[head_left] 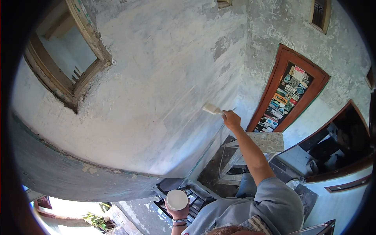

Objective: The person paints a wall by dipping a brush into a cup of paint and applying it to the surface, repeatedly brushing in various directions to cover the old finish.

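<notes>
My right hand is closed round the handle of a paintbrush. The wide, pale bristles point left and overlap the patchy white-and-grey wall in this view. Low in the middle, my left hand holds a round container of white paint, its top facing up toward me. The fingers wrap its side and are partly hidden beneath it. Bracelets circle the left wrist.
A paint-spattered wooden ladder or trestle stands under my right arm. Beyond it is a red-framed door covered in stickers. An open window frame sits upper left. A dark metal rack lies below the left hand.
</notes>
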{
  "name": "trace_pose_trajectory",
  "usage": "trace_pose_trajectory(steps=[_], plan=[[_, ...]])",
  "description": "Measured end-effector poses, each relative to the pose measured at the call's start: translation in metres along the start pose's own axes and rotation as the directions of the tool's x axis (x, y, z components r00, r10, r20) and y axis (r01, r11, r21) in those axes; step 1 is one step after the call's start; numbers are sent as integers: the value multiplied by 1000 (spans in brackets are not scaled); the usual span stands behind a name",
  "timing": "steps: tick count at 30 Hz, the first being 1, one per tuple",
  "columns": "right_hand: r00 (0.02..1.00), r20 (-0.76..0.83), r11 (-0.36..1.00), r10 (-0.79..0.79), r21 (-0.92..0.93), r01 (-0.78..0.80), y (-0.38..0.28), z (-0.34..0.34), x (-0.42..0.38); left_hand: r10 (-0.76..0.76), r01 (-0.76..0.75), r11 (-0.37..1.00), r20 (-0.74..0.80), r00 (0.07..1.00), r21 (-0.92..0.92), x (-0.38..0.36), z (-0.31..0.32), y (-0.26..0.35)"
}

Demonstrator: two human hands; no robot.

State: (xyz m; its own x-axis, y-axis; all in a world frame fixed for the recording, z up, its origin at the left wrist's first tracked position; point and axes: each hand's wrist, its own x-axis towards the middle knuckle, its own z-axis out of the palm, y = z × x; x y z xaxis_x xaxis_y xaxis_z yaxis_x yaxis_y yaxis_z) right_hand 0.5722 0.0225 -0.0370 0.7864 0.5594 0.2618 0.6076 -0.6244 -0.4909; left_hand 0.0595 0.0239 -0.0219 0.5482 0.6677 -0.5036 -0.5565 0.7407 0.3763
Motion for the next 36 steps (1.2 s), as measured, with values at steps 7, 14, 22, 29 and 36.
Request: trace_pose_trajectory(steps=[7, 14, 22, 29, 36], plan=[[983, -113, 977, -146, -172, 126, -100, -146, 44, 0, 0, 1000, -4, 1000, 31, -2, 11, -3], [906, -408, 933, -111, 272, 237, -118, -113, 25, -21, 23, 997, 33, 999, -74, -5, 12, -4], [997, -43, 993, 72, 99, -67, -9, 28, -32, 31, -27, 998, 81, 996, -51, -14, 6, 1], [998, -65, 988, -16, -153, 6, -31, -64, 68, 33, -34, 996, -21, 999, -83, -20, 5, -1], [919, -394, 987, -10, 143, 72, -57, -148, 70, 10, -8, 997, 19, 1000, -82, -11, 7, -8]])
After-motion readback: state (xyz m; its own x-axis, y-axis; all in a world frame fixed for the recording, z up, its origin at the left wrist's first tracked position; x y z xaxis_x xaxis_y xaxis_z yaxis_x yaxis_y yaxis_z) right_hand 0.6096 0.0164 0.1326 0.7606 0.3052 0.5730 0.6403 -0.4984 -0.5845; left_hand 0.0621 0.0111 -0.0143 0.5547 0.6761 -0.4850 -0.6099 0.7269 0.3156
